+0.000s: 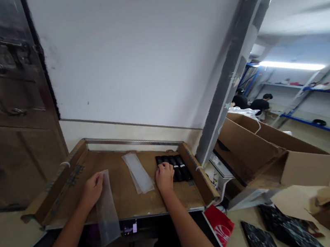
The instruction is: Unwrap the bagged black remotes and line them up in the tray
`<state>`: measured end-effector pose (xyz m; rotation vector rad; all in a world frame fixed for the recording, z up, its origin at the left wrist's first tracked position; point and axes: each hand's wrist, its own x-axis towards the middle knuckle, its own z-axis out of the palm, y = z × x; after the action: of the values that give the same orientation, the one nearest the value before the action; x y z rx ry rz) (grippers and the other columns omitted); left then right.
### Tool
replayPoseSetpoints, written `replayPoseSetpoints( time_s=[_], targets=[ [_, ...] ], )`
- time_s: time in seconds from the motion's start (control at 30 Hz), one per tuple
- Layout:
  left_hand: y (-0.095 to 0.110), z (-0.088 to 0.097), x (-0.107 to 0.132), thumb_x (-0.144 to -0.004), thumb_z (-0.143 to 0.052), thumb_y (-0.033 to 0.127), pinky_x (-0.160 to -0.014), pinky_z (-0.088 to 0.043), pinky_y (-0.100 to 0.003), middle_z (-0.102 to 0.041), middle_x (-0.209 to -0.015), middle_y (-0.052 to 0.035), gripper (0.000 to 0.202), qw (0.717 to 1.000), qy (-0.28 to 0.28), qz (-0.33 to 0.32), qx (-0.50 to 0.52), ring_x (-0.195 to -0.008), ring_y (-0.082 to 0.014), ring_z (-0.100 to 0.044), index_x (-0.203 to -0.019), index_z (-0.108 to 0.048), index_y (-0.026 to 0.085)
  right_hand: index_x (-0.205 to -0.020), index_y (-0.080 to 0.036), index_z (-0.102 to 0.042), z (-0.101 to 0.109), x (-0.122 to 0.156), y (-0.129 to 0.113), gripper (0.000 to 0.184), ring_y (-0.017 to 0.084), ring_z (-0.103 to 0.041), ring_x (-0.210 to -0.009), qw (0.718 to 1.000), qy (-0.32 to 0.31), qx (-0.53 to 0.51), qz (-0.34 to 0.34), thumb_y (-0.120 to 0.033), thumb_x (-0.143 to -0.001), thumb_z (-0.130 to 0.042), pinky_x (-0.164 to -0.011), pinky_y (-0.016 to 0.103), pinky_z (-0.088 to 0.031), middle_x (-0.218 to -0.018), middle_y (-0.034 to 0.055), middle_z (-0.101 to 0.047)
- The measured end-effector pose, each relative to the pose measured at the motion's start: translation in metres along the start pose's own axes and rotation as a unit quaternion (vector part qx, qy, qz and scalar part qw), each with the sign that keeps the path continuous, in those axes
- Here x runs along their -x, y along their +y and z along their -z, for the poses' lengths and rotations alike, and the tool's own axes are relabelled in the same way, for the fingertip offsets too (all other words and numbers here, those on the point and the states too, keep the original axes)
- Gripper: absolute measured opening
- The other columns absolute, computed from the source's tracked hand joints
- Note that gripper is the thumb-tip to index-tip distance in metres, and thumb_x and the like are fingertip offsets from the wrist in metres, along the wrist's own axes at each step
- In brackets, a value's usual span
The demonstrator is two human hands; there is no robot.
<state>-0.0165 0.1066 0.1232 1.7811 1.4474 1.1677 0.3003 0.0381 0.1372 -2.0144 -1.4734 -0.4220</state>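
My left hand (92, 190) is closed on the top edge of a clear plastic sleeve (106, 210) that hangs over the front edge of a brown cardboard-covered work table (123, 197). My right hand (164, 176) rests with curled fingers on the leftmost of a row of several black rolled items (177, 166) lying side by side at the table's right end. A small stack of clear plastic sleeves (138, 171) lies between my two hands.
Cardboard strips (198, 172) edge the table's sides, with a white wall behind. A metal door (5, 103) stands at left. An open cardboard box (270, 152), a red bag (220, 225) and dark patterned sheets (273, 231) lie at right. Two people (252, 103) sit far off by blue shelving.
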Motion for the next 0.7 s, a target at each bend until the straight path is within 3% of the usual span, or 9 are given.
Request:
replayPoseSetpoints(
  time_s=[0.1,0.2,0.3,0.37,0.43,0.5,0.6,0.67,0.7],
  targets=[
    [0.0,0.001,-0.001,-0.085,-0.043,0.053,-0.084,-0.054,-0.038,-0.076,-0.094,-0.0097,0.043,1.0,0.013,0.0,0.02,-0.093,-0.0282,-0.07,-0.091,-0.07,0.02,-0.103,-0.016,-0.069,0.017,0.01,-0.007,0.025,0.026,-0.053,-0.104,0.996,0.034,-0.086,0.016,-0.017,-0.095,-0.045,-0.092,0.04,-0.04,-0.108,0.0137,-0.064],
    [0.001,0.001,-0.002,-0.084,-0.046,0.056,-0.089,-0.053,-0.039,-0.076,-0.098,-0.0096,0.044,0.998,0.032,0.002,0.052,-0.097,-0.0284,-0.069,-0.092,-0.071,0.02,-0.109,-0.015,-0.065,0.039,0.035,-0.03,0.029,0.023,-0.059,-0.098,0.974,0.013,-0.226,0.012,-0.024,-0.099,-0.039,-0.09,0.037,-0.045,-0.103,0.0131,-0.067],
    [0.003,0.002,-0.003,-0.08,-0.051,0.059,-0.09,-0.053,-0.039,-0.076,-0.099,-0.0093,0.046,0.994,0.057,0.024,0.093,-0.098,-0.0283,-0.069,-0.093,-0.072,0.02,-0.114,-0.017,-0.062,0.05,0.071,-0.071,0.027,0.018,-0.063,-0.075,0.918,-0.123,-0.377,-0.02,-0.03,-0.097,-0.045,-0.07,0.029,-0.05,-0.088,0.0074,-0.069],
    [0.006,0.003,-0.002,-0.078,-0.054,0.063,-0.085,-0.055,-0.037,-0.077,-0.093,-0.0097,0.05,0.988,0.056,0.053,0.134,-0.091,-0.0278,-0.07,-0.092,-0.073,0.019,-0.123,-0.018,-0.058,0.049,0.092,-0.1,0.033,0.018,-0.066,-0.077,0.88,-0.21,-0.426,-0.02,-0.03,-0.092,-0.054,-0.07,0.029,-0.052,-0.095,0.0073,-0.071],
    [0.009,0.006,0.001,-0.076,-0.055,0.067,-0.076,-0.056,-0.035,-0.077,-0.085,-0.0101,0.055,0.98,0.04,0.086,0.176,-0.082,-0.0262,-0.07,-0.09,-0.073,0.017,-0.131,-0.017,-0.054,0.044,0.105,-0.126,0.05,0.021,-0.067,-0.088,0.877,-0.248,-0.41,-0.018,-0.029,-0.084,-0.064,-0.077,0.033,-0.053,-0.105,0.0097,-0.07],
    [0.012,0.009,0.003,-0.075,-0.056,0.07,-0.067,-0.055,-0.032,-0.076,-0.081,-0.0106,0.058,0.97,0.032,0.115,0.211,-0.074,-0.0241,-0.069,-0.088,-0.074,0.016,-0.135,-0.015,-0.053,0.039,0.11,-0.142,0.061,0.025,-0.065,-0.097,0.893,-0.259,-0.368,-0.015,-0.027,-0.078,-0.07,-0.086,0.039,-0.051,-0.107,0.0106,-0.07],
    [0.013,0.015,0.005,-0.074,-0.057,0.073,-0.058,-0.052,-0.029,-0.076,-0.08,-0.0112,0.062,0.958,0.039,0.144,0.244,-0.067,-0.0218,-0.067,-0.082,-0.073,0.014,-0.113,-0.016,-0.067,0.035,0.106,-0.15,0.037,0.022,-0.063,-0.087,0.899,-0.278,-0.339,-0.009,-0.02,-0.076,-0.067,-0.083,0.036,-0.048,-0.089,0.0052,-0.069],
    [0.011,0.018,0.005,-0.073,-0.056,0.076,-0.056,-0.052,-0.029,-0.075,-0.078,-0.0112,0.065,0.949,0.037,0.157,0.271,-0.064,-0.0214,-0.066,-0.079,-0.072,0.013,-0.088,-0.017,-0.069,0.032,0.101,-0.144,0.013,0.016,-0.059,-0.072,0.884,-0.297,-0.361,-0.008,-0.017,-0.079,-0.061,-0.071,0.027,-0.044,-0.073,0.0001,-0.064],
    [0.01,0.018,0.004,-0.073,-0.056,0.076,-0.056,-0.052,-0.03,-0.074,-0.076,-0.011,0.065,0.946,0.036,0.158,0.282,-0.063,-0.0214,-0.066,-0.079,-0.072,0.013,-0.08,-0.018,-0.068,0.031,0.099,-0.14,0.009,0.014,-0.055,-0.066,0.874,-0.301,-0.38,-0.012,-0.017,-0.08,-0.059,-0.066,0.024,-0.041,-0.068,-0.0018,-0.061]
  ],
)
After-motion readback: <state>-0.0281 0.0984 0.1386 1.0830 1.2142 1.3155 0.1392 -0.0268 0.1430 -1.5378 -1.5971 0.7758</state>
